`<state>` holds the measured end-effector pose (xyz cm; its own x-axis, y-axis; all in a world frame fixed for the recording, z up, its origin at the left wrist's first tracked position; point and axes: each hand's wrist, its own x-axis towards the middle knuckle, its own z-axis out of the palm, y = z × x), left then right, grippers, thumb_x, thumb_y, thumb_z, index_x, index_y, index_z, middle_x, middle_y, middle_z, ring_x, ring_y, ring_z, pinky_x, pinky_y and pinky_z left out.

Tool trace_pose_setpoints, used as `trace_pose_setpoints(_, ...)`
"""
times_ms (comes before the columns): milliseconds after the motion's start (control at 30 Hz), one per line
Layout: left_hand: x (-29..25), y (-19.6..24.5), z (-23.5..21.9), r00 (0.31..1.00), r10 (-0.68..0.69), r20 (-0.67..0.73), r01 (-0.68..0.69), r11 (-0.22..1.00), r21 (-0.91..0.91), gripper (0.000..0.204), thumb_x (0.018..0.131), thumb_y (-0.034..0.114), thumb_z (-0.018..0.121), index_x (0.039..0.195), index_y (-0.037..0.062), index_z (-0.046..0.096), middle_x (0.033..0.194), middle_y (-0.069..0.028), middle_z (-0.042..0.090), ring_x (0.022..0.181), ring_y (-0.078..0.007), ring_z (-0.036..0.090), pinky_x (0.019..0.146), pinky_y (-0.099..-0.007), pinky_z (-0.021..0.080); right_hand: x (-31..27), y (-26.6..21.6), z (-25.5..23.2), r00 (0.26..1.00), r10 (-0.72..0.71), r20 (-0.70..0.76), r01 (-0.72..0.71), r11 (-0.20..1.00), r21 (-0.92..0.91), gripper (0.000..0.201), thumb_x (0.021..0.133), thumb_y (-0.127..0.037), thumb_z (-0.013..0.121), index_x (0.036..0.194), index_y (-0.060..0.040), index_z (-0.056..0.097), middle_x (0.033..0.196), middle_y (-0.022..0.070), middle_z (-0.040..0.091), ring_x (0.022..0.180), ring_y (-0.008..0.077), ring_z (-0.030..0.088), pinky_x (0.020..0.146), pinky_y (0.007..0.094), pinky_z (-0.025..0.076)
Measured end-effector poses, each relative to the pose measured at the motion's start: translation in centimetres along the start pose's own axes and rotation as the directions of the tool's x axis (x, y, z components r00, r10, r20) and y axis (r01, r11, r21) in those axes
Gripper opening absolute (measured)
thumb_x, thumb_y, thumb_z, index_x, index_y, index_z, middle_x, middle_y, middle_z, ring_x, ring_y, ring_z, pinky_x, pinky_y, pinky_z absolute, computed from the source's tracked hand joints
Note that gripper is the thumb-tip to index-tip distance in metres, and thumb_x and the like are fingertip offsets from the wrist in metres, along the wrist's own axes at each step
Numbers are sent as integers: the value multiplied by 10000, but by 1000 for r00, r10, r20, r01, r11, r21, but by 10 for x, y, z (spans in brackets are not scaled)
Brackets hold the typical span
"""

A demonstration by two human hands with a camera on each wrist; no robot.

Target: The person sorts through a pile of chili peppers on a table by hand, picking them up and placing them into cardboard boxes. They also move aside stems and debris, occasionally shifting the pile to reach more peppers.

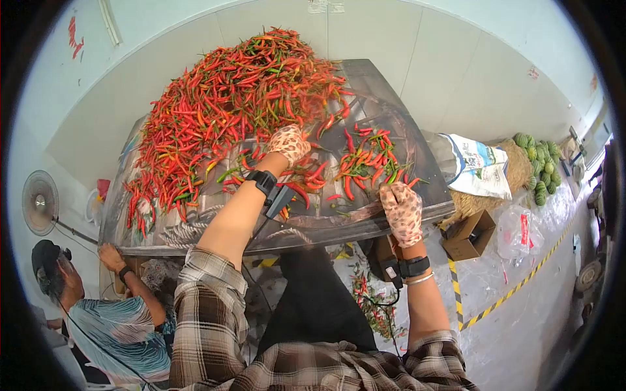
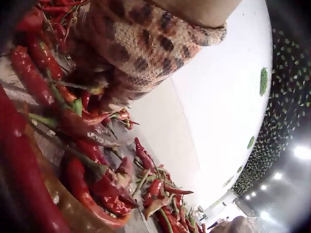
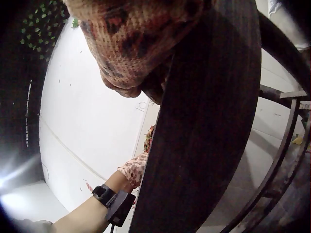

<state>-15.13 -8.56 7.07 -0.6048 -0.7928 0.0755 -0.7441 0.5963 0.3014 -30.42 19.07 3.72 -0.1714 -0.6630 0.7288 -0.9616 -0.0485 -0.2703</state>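
In the head view my left hand, in a spotted glove, is at the near edge of a large heap of red chili peppers. Its fingers bend down among loose chilies in the left wrist view, their tips hidden. My right hand, gloved the same way, rests at the table's right front edge. It sits just below a smaller group of red and green chilies. The right wrist view shows its glove bent over the table's dark edge; I cannot tell what its fingers hold.
A dark patterned table carries the chilies. At left sit another person with one hand on the table, and a fan. On the right are a white sack, watermelons and an open cardboard box. Chilies lie below the table.
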Motion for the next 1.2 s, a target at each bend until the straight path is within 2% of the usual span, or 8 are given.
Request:
trace_pose_setpoints(167, 10, -26, 7, 974, -211, 81, 226, 909, -350, 339, 888, 198, 587, 1114, -53, 551, 1011, -212, 631, 931, -283, 621, 767, -329, 505, -1, 6, 1, 988, -151, -22, 147, 981, -124, 192, 763, -63, 630, 954, -83, 638, 912, 94, 622, 836, 282, 615, 695, 371, 510)
trace_pose_setpoints(333, -29, -48, -29, 956, -220, 195, 219, 90, -972, 341, 927, 19, 463, 1265, -16, 497, 1216, -136, 574, 1033, -199, 575, 879, -293, 452, -1, 6, 2, 991, -126, 38, 131, 976, -173, 186, 755, -51, 617, 937, -87, 637, 894, 81, 620, 825, 265, 622, 687, 365, 512)
trace_pose_setpoints(467, -64, -75, -15, 873, 47, -485, -487, 73, -870, 298, 915, 179, 553, 1148, 2, 610, 1048, -72, 663, 814, -144, 623, 694, -257, 485, 0, 6, 4, 984, -177, 12, 176, 962, -210, 245, 708, -53, 629, 950, -88, 623, 865, 80, 599, 796, 258, 618, 670, 359, 511)
trace_pose_setpoints(533, -109, -63, -59, 965, -199, 173, 147, -141, -979, 295, 934, 175, 528, 1171, 16, 607, 1034, -53, 663, 617, -90, 581, 490, -231, 441, -2, 8, 4, 974, -227, 15, 223, 939, -263, 231, 724, -46, 623, 951, -89, 616, 866, 90, 592, 791, 263, 611, 671, 363, 508)
trace_pose_setpoints(700, -148, -91, -46, 890, -450, 79, 135, 93, -986, 306, 945, 167, 512, 1197, 12, 591, 938, -26, 671, 521, -52, 520, 412, -220, 382, -5, 14, 9, 988, -149, 43, 155, 971, -182, 192, 767, -48, 611, 956, -82, 608, 885, 94, 594, 816, 286, 606, 689, 380, 503)
trace_pose_setpoints(767, -156, -116, -39, 912, -409, 29, 303, 626, -718, 284, 947, 148, 508, 1152, -23, 607, 861, -46, 671, 545, -59, 541, 444, -228, 407, -4, 13, 8, 981, -192, 31, 194, 960, -202, 147, 809, -65, 600, 956, -73, 605, 894, 100, 597, 821, 299, 602, 702, 391, 499)
trace_pose_setpoints(1100, -160, -109, -39, 936, -298, 187, 279, 303, -911, 395, 824, 371, 673, 969, 4, 651, 821, -93, 646, 731, -171, 604, 606, -295, 470, -19, 36, 15, 991, -11, 130, 32, 986, -166, 268, 820, -8, 546, 1077, -71, 590, 1042, 133, 610, 899, 311, 605, 779, 402, 505)
trace_pose_setpoints(1200, -164, -109, -39, 970, -234, -60, 109, 648, -754, 298, 864, 327, 638, 963, 47, 663, 801, -51, 657, 729, -149, 595, 656, -298, 465, -15, 37, 15, 980, -168, 104, 192, 934, -303, 121, 874, -83, 558, 959, -28, 624, 950, 142, 622, 871, 309, 609, 765, 388, 507)
